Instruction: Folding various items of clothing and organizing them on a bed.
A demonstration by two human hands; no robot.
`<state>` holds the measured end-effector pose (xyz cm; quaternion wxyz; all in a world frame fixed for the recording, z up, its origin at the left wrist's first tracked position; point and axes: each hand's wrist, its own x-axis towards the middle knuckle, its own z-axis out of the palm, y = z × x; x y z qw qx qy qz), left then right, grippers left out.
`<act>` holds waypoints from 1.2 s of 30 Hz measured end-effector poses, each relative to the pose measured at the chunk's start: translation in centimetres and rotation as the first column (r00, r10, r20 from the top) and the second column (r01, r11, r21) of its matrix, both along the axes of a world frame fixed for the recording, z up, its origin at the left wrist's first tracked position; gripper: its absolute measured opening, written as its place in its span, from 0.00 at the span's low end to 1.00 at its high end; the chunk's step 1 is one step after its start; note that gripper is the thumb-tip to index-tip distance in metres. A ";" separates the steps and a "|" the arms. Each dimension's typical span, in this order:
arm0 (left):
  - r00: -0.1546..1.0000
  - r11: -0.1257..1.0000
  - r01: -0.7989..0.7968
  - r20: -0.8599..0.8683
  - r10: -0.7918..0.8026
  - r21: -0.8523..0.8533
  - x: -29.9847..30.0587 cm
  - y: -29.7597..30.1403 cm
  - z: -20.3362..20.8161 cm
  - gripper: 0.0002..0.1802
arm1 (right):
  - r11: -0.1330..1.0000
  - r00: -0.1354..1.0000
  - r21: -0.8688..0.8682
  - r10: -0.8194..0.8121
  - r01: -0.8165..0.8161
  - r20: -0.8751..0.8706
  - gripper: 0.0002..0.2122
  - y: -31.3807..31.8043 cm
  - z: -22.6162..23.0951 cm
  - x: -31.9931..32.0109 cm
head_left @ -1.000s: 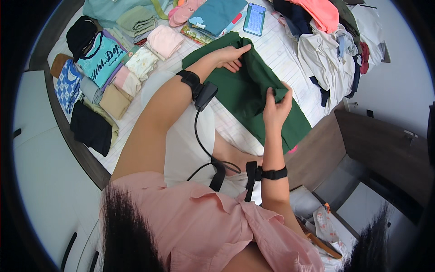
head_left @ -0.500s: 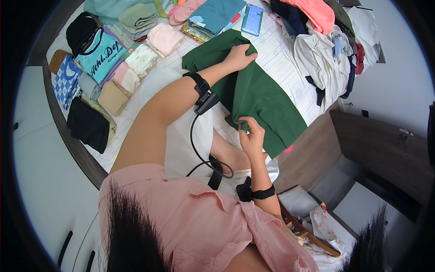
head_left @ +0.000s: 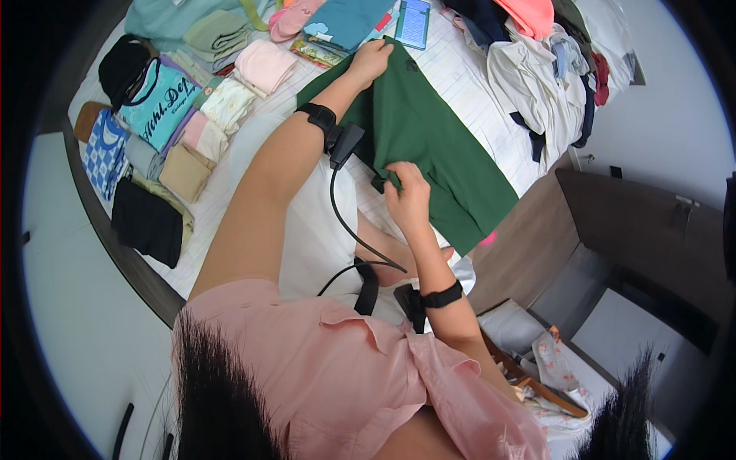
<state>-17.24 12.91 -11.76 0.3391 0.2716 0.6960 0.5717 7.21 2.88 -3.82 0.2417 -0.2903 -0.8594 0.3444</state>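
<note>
A dark green garment (head_left: pixel 437 146) lies spread on the white checked bed sheet (head_left: pixel 491 100). My left hand (head_left: pixel 372 60) presses on its far upper corner, arm stretched out. My right hand (head_left: pixel 406 195) pinches the garment's near left edge between fingers and thumb. Both wrists wear black bands with a cable running between them.
Folded clothes lie in rows at the left: a pink piece (head_left: pixel 264 65), a teal printed shirt (head_left: pixel 157 100), a black piece (head_left: pixel 146 222), a blue checked one (head_left: pixel 103 149). A blue phone-like slab (head_left: pixel 412 21) lies beyond the garment. Loose clothes (head_left: pixel 537 84) pile at the right.
My right hand has moved from the garment's right side leftward to its near left edge and gripped it. My left hand stays on the far corner.
</note>
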 end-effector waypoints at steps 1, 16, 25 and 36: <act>0.998 0.999 -0.052 -0.041 0.053 0.014 0.2 -0.2 -0.1 0.18 | 1.000 1.000 0.013 0.026 -0.025 -0.015 0.08 0.0 -0.6 -0.6; 0.892 0.981 0.149 0.445 -0.081 -0.121 0.3 -1.9 0.5 0.19 | 0.980 0.981 -0.046 0.195 -0.194 0.021 0.07 -3.1 -3.8 -1.6; 0.993 0.993 -0.116 0.001 0.116 0.011 0.5 0.2 -2.3 0.14 | 0.976 0.981 -0.104 0.191 -0.192 -0.021 0.08 -2.3 -3.0 -1.0; 0.995 0.998 -0.054 -0.084 0.055 0.010 -1.7 0.8 -3.9 0.23 | 0.534 0.562 -0.489 -0.820 0.689 -0.105 0.05 12.6 -8.9 25.9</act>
